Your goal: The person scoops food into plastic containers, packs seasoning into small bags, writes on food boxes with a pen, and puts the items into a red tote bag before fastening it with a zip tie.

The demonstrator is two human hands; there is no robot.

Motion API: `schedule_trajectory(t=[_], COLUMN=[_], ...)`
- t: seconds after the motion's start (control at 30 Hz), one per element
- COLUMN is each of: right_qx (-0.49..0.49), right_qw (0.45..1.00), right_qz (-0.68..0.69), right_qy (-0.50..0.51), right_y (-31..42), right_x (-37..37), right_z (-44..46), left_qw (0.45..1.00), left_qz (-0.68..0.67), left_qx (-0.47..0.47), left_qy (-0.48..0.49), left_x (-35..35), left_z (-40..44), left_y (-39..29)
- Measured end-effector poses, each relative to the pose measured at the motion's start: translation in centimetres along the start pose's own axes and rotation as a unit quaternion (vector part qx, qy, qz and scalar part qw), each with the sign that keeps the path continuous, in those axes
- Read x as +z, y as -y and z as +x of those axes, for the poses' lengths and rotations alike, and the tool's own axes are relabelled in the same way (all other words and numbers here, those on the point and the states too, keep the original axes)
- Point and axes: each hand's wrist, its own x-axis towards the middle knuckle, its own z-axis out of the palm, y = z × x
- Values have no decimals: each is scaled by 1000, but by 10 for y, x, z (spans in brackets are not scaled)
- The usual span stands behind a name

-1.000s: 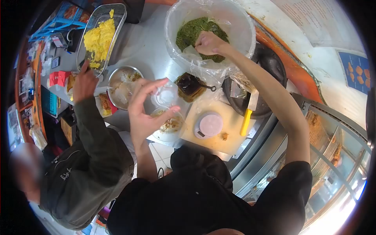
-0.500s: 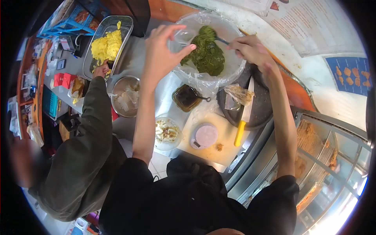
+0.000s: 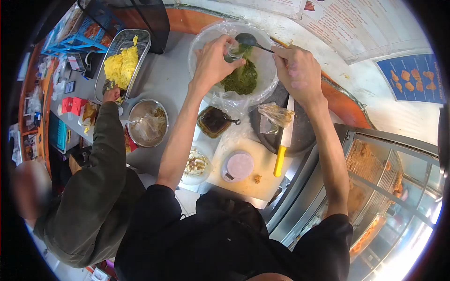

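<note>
Over a large plastic-lined tub (image 3: pixel 269 84), my left hand (image 3: pixel 216 62) grips a small clear plastic cup (image 3: pixel 230 52), fingers curled around it. My right hand (image 3: pixel 300 70) is closed on the handle of a dark ladle (image 3: pixel 247 39), whose bowl is tipped beside the cup. Green chopped food (image 3: pixel 241 80) lies in the tub, and some green shows between ladle and cup. Below the tub stands a square container of dark sauce (image 3: pixel 213 122). A white scale (image 3: pixel 239 166) rests on a cutting board (image 3: pixel 248 186).
A yellow-handled knife (image 3: pixel 280 161) and a plastic bag (image 3: pixel 276 114) lie on a dark round slab (image 3: pixel 307 140). A metal bowl (image 3: pixel 148 122) and a bowl of food scraps (image 3: pixel 195 165) stand left. A co-worker's hand (image 3: pixel 111 94) touches a mesh tray (image 3: pixel 144 42) of yellow food. At right is a glass display case (image 3: pixel 375 173).
My right hand has come out of the green food with the ladle and tipped it by the cup. My left hand has carried the cup up over the tub.
</note>
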Motion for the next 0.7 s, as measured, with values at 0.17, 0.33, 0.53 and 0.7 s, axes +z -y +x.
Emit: schedule_trajectory(t=[0.17, 0.33, 0.53, 0.7], right_qx=[44, -61, -128, -118], right_qw=[999, 993, 978, 966], right_qz=[29, 20, 112, 182], right_qy=[8, -98, -124, -142], right_y=[1, -6, 27, 19], right_x=[-4, 20, 69, 62], right_z=[1, 12, 21, 21], left_qw=[1000, 998, 994, 969], left_qz=[-12, -10, -4, -153], left_qx=[-17, -22, -4, 91], left_qy=[-11, -59, -106, -174], left_x=[3, -4, -4, -23], left_z=[-3, -8, -13, -20], left_y=[3, -6, -18, -6])
